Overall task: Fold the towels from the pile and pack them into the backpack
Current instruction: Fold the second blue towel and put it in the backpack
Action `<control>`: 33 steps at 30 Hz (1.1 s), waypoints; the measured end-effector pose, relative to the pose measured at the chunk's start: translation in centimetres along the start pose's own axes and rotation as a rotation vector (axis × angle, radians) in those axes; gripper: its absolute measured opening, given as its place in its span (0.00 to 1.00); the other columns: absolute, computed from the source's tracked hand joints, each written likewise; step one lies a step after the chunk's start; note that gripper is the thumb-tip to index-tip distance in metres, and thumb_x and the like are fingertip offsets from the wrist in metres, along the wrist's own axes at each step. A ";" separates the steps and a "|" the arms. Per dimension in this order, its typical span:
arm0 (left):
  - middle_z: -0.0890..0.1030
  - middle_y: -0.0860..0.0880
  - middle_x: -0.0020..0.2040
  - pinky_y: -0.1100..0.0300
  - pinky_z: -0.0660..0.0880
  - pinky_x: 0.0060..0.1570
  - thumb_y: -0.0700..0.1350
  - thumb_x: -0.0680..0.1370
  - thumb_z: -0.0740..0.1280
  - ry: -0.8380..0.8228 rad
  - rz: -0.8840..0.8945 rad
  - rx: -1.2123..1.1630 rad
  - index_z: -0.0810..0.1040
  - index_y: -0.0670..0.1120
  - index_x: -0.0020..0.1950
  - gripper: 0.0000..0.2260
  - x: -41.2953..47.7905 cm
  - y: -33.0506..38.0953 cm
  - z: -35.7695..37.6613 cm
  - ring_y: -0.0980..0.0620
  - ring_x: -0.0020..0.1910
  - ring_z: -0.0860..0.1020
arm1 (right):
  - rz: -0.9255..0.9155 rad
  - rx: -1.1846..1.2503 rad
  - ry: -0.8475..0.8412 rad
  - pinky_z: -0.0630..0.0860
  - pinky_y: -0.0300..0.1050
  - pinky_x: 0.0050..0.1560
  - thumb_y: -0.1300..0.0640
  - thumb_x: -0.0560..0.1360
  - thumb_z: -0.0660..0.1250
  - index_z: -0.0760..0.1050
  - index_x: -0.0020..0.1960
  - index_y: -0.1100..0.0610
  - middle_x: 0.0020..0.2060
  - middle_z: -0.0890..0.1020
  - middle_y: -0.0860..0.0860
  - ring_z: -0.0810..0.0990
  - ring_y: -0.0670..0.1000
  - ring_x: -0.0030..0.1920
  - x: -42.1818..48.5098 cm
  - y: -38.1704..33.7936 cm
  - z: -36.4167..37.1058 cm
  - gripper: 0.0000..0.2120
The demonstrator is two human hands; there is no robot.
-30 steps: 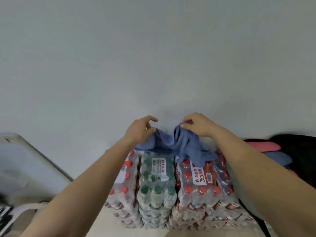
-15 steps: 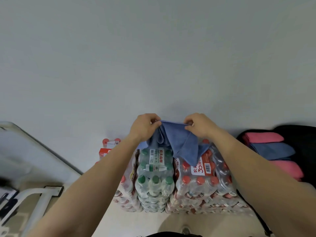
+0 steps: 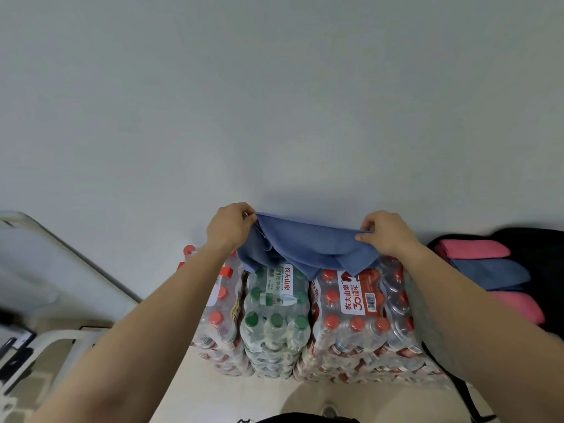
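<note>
A blue towel [image 3: 308,248] hangs stretched between my two hands above stacked packs of water bottles. My left hand [image 3: 229,228] pinches its left top corner and my right hand [image 3: 386,235] pinches its right top corner. The cloth sags in the middle and its lower edge drapes onto the bottle packs. At the far right a black backpack [image 3: 546,254] lies open with folded towels in it: a pink one [image 3: 471,249] at the top, a blue one [image 3: 491,271] in the middle and another pink one [image 3: 518,306] below.
Shrink-wrapped bottle packs [image 3: 305,319] with red and green caps stand against a plain grey wall [image 3: 274,102]. A white frame [image 3: 55,337] and a slanted pale panel [image 3: 61,257] sit at the left. Beige floor [image 3: 232,398] lies below the packs.
My hands have moved apart, spreading the bunched blue towel into a wide taut edge. The view has shifted so the backpack with its folded towels shows more fully.
</note>
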State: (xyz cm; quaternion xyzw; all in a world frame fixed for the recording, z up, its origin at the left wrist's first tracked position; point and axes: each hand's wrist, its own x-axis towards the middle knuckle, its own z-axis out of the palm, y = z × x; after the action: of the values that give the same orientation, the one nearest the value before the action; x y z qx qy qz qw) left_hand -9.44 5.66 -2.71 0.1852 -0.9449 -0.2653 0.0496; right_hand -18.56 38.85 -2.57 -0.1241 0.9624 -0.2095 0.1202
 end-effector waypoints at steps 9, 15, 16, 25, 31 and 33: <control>0.79 0.53 0.39 0.57 0.73 0.35 0.49 0.77 0.70 -0.072 -0.043 -0.151 0.73 0.50 0.48 0.07 -3.2 0.2 3.2 0.50 0.37 0.78 | 0.014 0.242 -0.309 0.75 0.43 0.27 0.60 0.77 0.67 0.68 0.51 0.55 0.36 0.82 0.57 0.78 0.51 0.29 -3.4 -4.7 2.6 0.08; 0.81 0.49 0.46 0.55 0.78 0.41 0.41 0.77 0.67 -0.152 -0.040 -0.354 0.75 0.51 0.49 0.06 -6.1 -0.6 4.5 0.48 0.43 0.80 | -0.105 0.298 -0.473 0.80 0.43 0.36 0.65 0.79 0.58 0.81 0.49 0.53 0.41 0.85 0.57 0.83 0.52 0.34 -4.5 -8.9 5.2 0.14; 0.82 0.48 0.46 0.54 0.79 0.41 0.41 0.77 0.67 -0.148 -0.052 -0.405 0.76 0.53 0.49 0.07 -6.6 -0.8 4.5 0.49 0.43 0.80 | -0.125 0.266 -0.486 0.81 0.43 0.38 0.66 0.78 0.57 0.82 0.49 0.53 0.41 0.85 0.55 0.85 0.51 0.36 -4.4 -9.3 5.5 0.16; 0.84 0.45 0.45 0.67 0.78 0.40 0.34 0.74 0.71 -0.117 -0.129 -0.684 0.78 0.44 0.57 0.13 -9.9 -1.8 4.9 0.53 0.41 0.82 | -0.315 0.320 -0.410 0.73 0.42 0.35 0.56 0.75 0.73 0.81 0.42 0.51 0.32 0.82 0.56 0.78 0.49 0.31 -4.3 -11.2 7.6 0.03; 0.84 0.45 0.42 0.61 0.80 0.42 0.36 0.73 0.73 -0.024 -0.209 -0.793 0.80 0.41 0.55 0.11 -10.9 -1.7 5.1 0.54 0.38 0.82 | -0.450 0.162 -0.305 0.73 0.48 0.45 0.48 0.73 0.73 0.82 0.43 0.47 0.37 0.76 0.45 0.77 0.48 0.42 -4.3 -12.0 8.7 0.03; 0.85 0.45 0.42 0.57 0.81 0.43 0.38 0.74 0.73 -0.033 -0.230 -0.815 0.80 0.43 0.54 0.10 -11.1 -1.7 5.1 0.53 0.37 0.83 | -0.464 0.166 -0.297 0.73 0.47 0.45 0.49 0.74 0.73 0.81 0.41 0.46 0.37 0.75 0.44 0.76 0.48 0.42 -4.5 -12.2 8.9 0.04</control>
State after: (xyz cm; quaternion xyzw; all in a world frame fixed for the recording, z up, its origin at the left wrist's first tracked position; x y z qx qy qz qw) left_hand 0.38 10.95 -7.93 0.2502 -0.7366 -0.6240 0.0738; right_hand -9.50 26.10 -4.35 -0.3600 0.8597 -0.2889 0.2185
